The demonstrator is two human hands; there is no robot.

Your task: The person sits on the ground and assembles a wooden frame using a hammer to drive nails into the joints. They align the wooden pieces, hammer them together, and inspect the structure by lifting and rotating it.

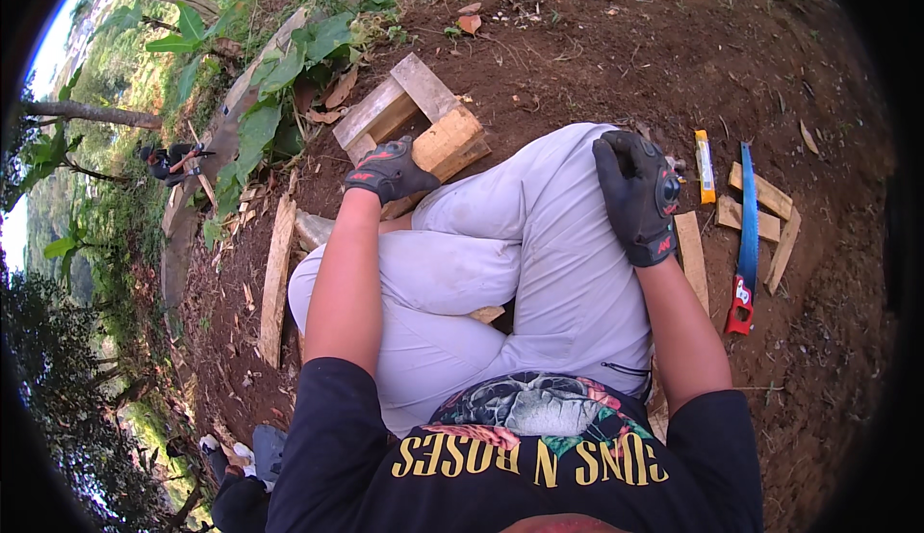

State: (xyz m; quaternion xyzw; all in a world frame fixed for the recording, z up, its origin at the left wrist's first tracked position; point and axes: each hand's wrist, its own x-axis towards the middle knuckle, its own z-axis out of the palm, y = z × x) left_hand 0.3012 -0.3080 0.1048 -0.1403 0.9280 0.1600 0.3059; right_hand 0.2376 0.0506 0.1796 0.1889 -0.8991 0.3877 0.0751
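Note:
My left hand (pixel 393 171), in a black glove with red marks, is closed on the near end of a short wooden block (pixel 450 138). The block lies by a rough frame of joined boards (pixel 423 85) on the soil, beyond my crossed legs. My right hand (pixel 637 196), also gloved, rests by my right knee with its fingers curled in. Whatever those fingers hold, if anything, is hidden. Right of that hand lie a slim yellow packet (pixel 705 167) and a handsaw (pixel 747 244) with a blue blade and red handle.
Wood offcuts (pixel 765 191) lie under and around the saw. One board (pixel 691 259) is beside my right thigh, another (pixel 278 278) left of my legs. Leafy plants (pixel 279 76) border a ledge at the left. Another person (pixel 173 162) is farther off, and someone else's legs (pixel 241 494) show lower left.

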